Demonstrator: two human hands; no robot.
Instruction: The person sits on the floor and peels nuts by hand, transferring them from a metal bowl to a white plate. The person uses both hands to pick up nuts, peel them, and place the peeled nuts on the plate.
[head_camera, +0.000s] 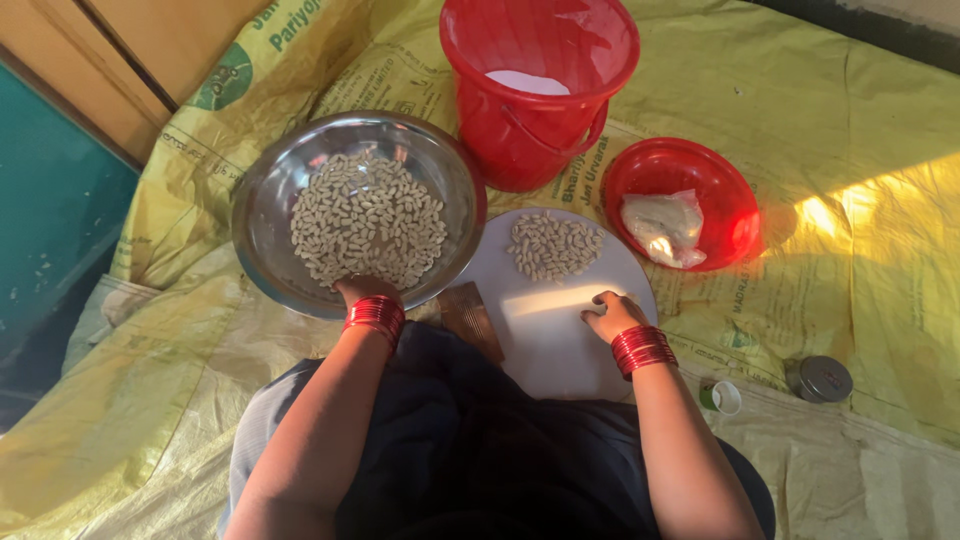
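Head view, looking down at person's lap & both arms.

L hand (366, 291) reaches into steel bowl (262, 215) at its near rim, fingers buried in the pile of small pale pieces (368, 220) – can't tell if the grip is closed on any or just resting. Red bangles (375, 317) on that wrist.

R hand (612, 314) sits on round white board (545, 340), fingers curled loosely together, tips down on the board; nothing visibly pinched, too small to tell. Red bangles on this wrist too. Smaller heap of same pale pieces (555, 245) lies on far part of board, apart from R hand.

Bowl overlaps board's left edge. Brown wooden piece (472, 318) sticks out betw. bowl & board, near the lap.

Behind board: red bucket (520, 130), white stuff inside. Right of board: red shallow dish (728, 195) w/ clear bag of pale dough-like stuff (664, 226). Further right, near: small round metal lid (820, 378) & small white cap w/ green (724, 397).

All on yellow printed sacking (860, 180) spread on floor; sun patch at right.
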